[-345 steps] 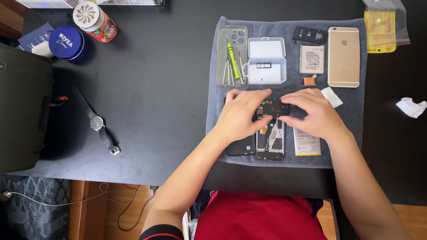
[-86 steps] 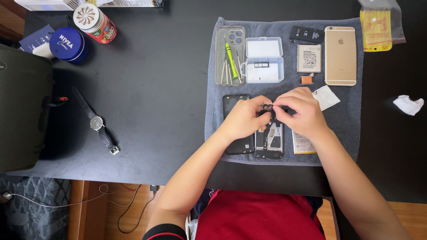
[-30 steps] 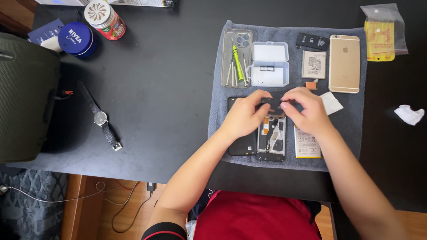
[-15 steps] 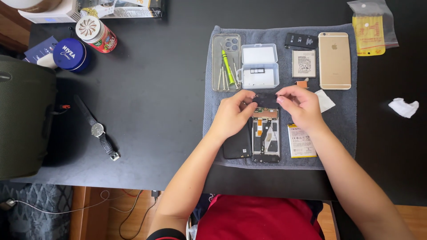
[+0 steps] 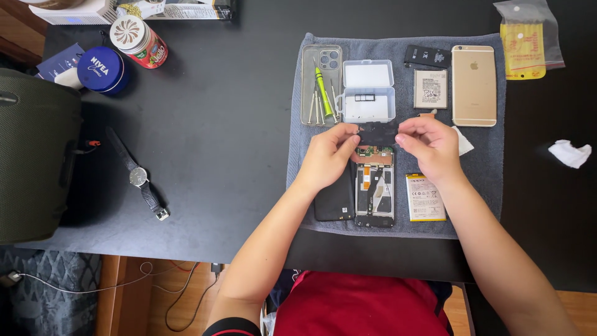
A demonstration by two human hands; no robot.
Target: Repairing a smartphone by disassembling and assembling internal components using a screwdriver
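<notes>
Black desk (image 5: 217,124) carries a grey towel (image 5: 485,186) along its near edge, right of centre. On the towel's middle lies an opened phone frame (image 5: 374,194), circuit board exposed. Left hand (image 5: 328,157) and right hand (image 5: 430,147) hover just over the frame's far end, fingertips pinched on opposite ends of a small black cover piece (image 5: 377,132). A clear parts box (image 5: 369,91) sits just beyond, toward the towel's far edge.

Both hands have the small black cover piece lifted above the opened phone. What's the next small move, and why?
Probably set the small black cover piece on bare grey towel beside the opened phone: both hands, left and right, pinch it clear of the exposed board.
</notes>
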